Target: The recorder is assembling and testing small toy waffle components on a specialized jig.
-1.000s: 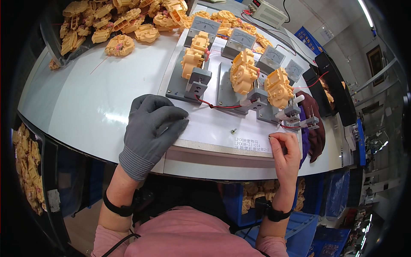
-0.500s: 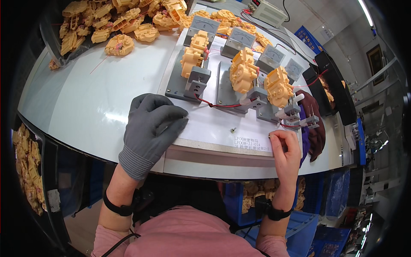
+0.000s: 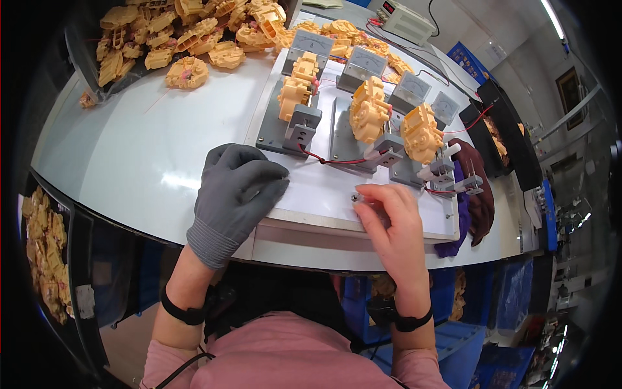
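My left hand (image 3: pixel 236 191), in a grey work glove, rests at the left front of the white-topped test board (image 3: pixel 311 194). Its thumb and forefinger are pinched; anything between them is too small to make out. My bare right hand (image 3: pixel 395 217) is over the front part of the board. Its thumb and forefinger are apart on either side of a small metal screw (image 3: pixel 355 198). Beyond my hands, several yellow plastic gearbox housings sit on grey fixtures, including a left one (image 3: pixel 297 91), a middle one (image 3: pixel 369 113) and a right one (image 3: pixel 421 134).
Analogue meters (image 3: pixel 363 63) stand behind the fixtures, and red and black wires (image 3: pixel 324 160) cross the board. Loose yellow housings (image 3: pixel 188 72) are heaped at the far left. A power supply (image 3: pixel 406 21) stands at the back. Dark red and purple cloth (image 3: pixel 478 201) hangs by the board's right side.
My right hand has moved left from the board's front right corner to the screw, uncovering another small screw at that corner. My left hand keeps its pinch, and the view has shifted slightly.
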A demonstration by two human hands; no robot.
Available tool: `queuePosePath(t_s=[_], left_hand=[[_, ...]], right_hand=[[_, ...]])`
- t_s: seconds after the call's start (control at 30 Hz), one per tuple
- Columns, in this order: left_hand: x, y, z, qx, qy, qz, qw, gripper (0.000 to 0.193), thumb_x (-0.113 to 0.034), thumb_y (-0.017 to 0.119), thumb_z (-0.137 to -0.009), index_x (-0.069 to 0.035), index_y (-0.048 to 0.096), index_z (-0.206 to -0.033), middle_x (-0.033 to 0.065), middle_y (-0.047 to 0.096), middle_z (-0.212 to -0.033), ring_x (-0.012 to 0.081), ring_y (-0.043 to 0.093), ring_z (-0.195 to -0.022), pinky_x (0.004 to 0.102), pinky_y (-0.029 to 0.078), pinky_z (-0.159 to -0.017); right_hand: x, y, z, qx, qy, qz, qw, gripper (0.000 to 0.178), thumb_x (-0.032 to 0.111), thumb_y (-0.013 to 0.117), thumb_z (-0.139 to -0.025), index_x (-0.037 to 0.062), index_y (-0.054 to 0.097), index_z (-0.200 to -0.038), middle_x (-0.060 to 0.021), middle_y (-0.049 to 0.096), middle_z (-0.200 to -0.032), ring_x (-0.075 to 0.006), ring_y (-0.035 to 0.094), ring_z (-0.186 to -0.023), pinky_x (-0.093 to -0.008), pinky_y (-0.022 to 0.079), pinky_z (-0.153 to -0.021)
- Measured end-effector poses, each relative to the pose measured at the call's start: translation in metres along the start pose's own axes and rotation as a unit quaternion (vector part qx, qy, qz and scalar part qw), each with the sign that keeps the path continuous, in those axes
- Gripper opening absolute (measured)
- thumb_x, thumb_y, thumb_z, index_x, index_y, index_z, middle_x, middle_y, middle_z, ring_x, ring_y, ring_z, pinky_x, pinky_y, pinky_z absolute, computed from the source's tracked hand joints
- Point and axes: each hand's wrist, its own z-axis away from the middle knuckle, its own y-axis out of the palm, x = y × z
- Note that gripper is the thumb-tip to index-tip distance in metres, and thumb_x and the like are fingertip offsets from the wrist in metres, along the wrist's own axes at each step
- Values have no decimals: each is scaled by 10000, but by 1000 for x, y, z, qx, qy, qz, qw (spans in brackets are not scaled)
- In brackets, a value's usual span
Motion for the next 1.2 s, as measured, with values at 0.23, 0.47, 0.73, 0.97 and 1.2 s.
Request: queuePosePath(t_s=[0.23, 0.47, 0.73, 0.97, 1.2], left_hand=[[0, -2, 0, 11, -1, -7, 1000, 165, -165, 758, -812, -84, 743, -955, 90, 611, -984, 274, 524, -1038, 376, 443, -921], [-2, -4, -1, 21, -1, -8, 1000, 166, -172, 750, -815, -82, 742, -954, 92, 609, -986, 276, 526, -1044, 385, 435, -931], [-6, -5, -1, 33, -2, -19, 999, 155, -145, 736, -809, -78, 738, -949, 79, 587, -974, 265, 505, -1058, 376, 415, -945], [-7, -4, -2, 41, 3, -25, 999, 127, -100, 735, -803, -66, 726, -925, 90, 599, -997, 269, 510, -1064, 377, 419, -936], [-7, -3, 0, 34, 4, -10, 999, 100, -77, 739, -795, -61, 714, -890, 84, 601, -951, 266, 524, -1031, 377, 423, -915]], right_hand=[[-6, 14, -4, -31, -19, 13, 999, 91, 99, 727, -840, 69, 685, -916, -51, 623, -872, -252, 581, -864, -362, 425, -796], [-3, 15, -1, -56, 31, -34, 997, 170, 108, 744, -830, 67, 689, -985, -51, 638, -887, -218, 598, -797, -349, 451, -781], [-5, 13, 0, -94, 30, -71, 993, 162, 102, 731, -846, 65, 684, -997, -55, 649, -896, -211, 600, -772, -335, 461, -758], [-8, 12, 1, -120, 13, -88, 989, 69, 87, 710, -862, 60, 679, -917, -56, 647, -833, -224, 594, -747, -335, 459, -715], [-8, 12, 2, -118, 3, -84, 989, 58, 88, 711, -860, 65, 675, -900, -52, 641, -820, -226, 586, -734, -342, 448, -694]])
